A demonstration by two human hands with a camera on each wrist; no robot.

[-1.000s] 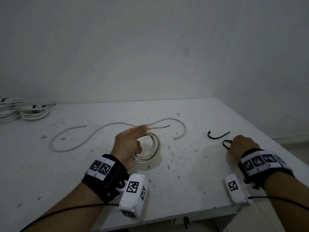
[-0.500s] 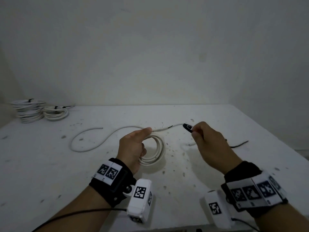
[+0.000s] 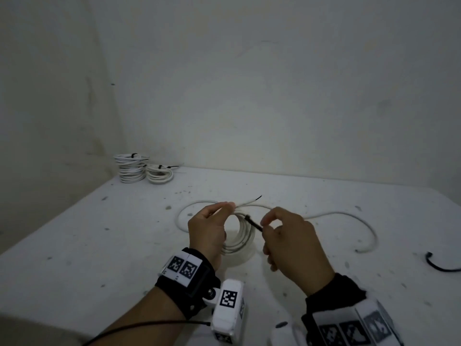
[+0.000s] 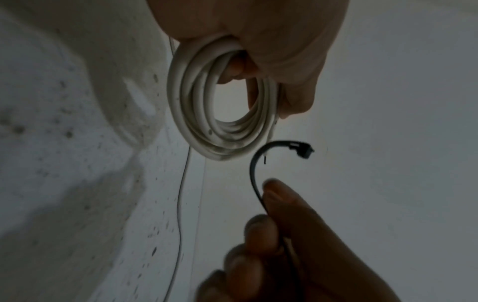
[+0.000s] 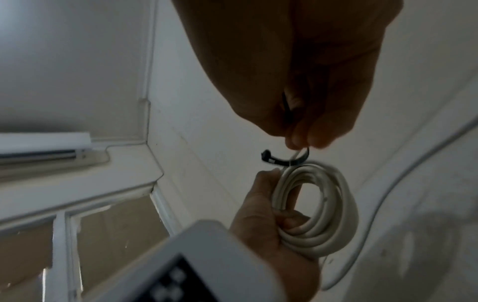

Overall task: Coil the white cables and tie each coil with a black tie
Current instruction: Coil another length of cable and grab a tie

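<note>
Left hand (image 3: pixel 208 229) fingers curl round the coil (image 3: pixel 243 236), held off the tabletop (image 3: pixel 99 245). It looks light and springy; keep the turns gripped together. Right hand (image 3: pixel 290 242) pinches the tie (image 4: pixel 261 163), thin and bendy, just beside the coil.

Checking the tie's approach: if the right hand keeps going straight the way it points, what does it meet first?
Most likely the white coil held in the left hand; the black tie pinched by the right hand leads, apparently still apart.

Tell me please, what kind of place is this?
Probably a plain workroom or storage room: a bare white wall, a speckled white table, and finished cable coils stacked in its far corner.
</note>
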